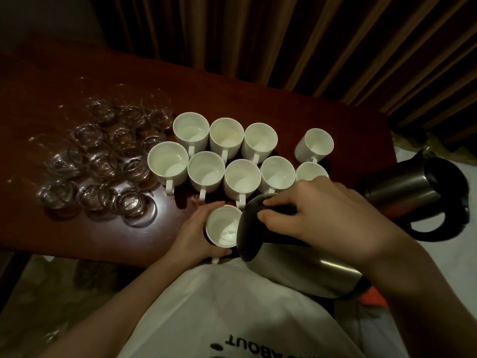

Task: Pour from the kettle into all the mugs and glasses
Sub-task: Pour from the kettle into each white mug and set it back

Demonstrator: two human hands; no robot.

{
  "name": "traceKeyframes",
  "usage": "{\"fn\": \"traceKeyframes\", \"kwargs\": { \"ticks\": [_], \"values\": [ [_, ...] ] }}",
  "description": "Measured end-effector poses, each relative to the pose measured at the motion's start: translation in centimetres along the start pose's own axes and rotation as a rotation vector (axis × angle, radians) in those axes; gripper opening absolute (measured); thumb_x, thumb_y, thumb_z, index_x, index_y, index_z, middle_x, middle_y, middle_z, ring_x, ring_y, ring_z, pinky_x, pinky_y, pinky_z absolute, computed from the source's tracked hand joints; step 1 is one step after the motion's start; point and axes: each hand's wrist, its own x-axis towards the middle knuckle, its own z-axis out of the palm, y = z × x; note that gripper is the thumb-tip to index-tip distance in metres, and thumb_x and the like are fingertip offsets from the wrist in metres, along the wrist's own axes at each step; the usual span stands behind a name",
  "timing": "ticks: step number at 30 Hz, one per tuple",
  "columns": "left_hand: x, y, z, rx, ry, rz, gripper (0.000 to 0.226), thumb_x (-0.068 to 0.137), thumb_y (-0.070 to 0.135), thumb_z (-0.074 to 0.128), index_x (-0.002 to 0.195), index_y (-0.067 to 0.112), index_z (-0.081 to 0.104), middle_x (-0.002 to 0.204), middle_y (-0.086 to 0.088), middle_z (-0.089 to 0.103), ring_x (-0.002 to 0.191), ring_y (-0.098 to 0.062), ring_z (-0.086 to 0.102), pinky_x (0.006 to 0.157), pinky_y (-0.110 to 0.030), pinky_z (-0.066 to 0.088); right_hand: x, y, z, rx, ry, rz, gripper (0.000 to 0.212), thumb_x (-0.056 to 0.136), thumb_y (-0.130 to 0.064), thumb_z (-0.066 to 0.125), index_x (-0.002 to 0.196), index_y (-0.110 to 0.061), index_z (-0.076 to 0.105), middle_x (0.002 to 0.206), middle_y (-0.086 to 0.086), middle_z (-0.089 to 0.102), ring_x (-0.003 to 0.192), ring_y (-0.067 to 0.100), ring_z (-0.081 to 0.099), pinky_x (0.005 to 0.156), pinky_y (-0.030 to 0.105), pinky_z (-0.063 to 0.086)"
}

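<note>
White shirt (232, 313) with black lettering is right under the camera, and just past it the right hand (317, 215) is wrapped around the black handle of a steel kettle (291, 257), tipped with its spout over a white mug (222, 229). Left hand (192, 235) cups that mug from the side, fingers curled round it, near the front edge of the table (258, 99). Behind it sit nine more white mugs (205, 171) in rough rows, handles pointing back at the person. Off to the left there's a bunch of clear glasses (103, 161) packed together. A second kettle (418, 195) lies tilted to the right, by the table's end. Table is dark reddish wood, kinda shiny, with brown pleated curtains (309, 37) behind. Room's pretty dim.
</note>
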Motion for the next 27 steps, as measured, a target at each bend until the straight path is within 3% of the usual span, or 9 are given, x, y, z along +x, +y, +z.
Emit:
{"fn": "traceKeyframes", "kwargs": {
  "ticks": [10,14,16,21,27],
  "values": [
    [0.0,0.2,-0.1,-0.037,-0.011,-0.012,0.086,0.047,0.05,0.084,0.12,0.067,0.042,0.124,0.034,0.052,0.12,0.009,0.048,0.094,-0.008,0.038,0.7,-1.0,0.1,-0.081,0.014,0.006,0.041,0.086,-0.057,0.044,0.1,-0.028,0.07,0.076,-0.002,0.064,0.067,0.015,0.058,0.055,0.032,0.045],
    [0.0,0.1,-0.1,-0.047,-0.013,-0.024,0.087,0.045,0.049,0.085,0.12,0.066,0.043,0.128,0.023,0.054,0.12,0.005,0.05,0.097,-0.019,0.042,0.7,-1.2,0.1,-0.089,0.019,-0.001,0.041,0.087,-0.057,0.045,0.1,-0.027,0.069,0.078,-0.001,0.065,0.069,0.016,0.059,0.057,0.032,0.045],
    [0.0,0.1,-0.1,-0.044,-0.018,-0.028,0.087,0.045,0.05,0.084,0.119,0.067,0.042,0.129,0.022,0.054,0.12,0.006,0.049,0.097,-0.019,0.041,0.6,-1.2,0.1,-0.086,0.028,0.002,0.041,0.087,-0.056,0.044,0.1,-0.027,0.069,0.079,-0.001,0.065,0.07,0.016,0.059,0.057,0.032,0.045],
    [0.1,0.2,-0.2,-0.022,-0.034,-0.019,0.084,0.046,0.053,0.082,0.119,0.067,0.042,0.126,0.029,0.051,0.119,0.012,0.046,0.093,-0.004,0.036,0.5,-0.9,0.4,-0.077,0.057,0.003,0.041,0.087,-0.057,0.043,0.099,-0.028,0.069,0.079,-0.002,0.065,0.07,0.016,0.059,0.057,0.032,0.046],
    [0.0,0.0,-0.3,0.007,-0.026,0.003,0.089,0.048,0.034,0.093,0.12,0.055,0.046,0.123,0.039,0.046,0.118,0.012,0.047,0.093,-0.005,0.037,-0.2,0.3,1.1,0.05,0.085,-0.009,0.036,0.087,-0.056,0.045,0.109,-0.036,0.067,0.082,-0.01,0.067,0.074,0.01,0.059,0.06,0.031,0.049]
  ]
}}
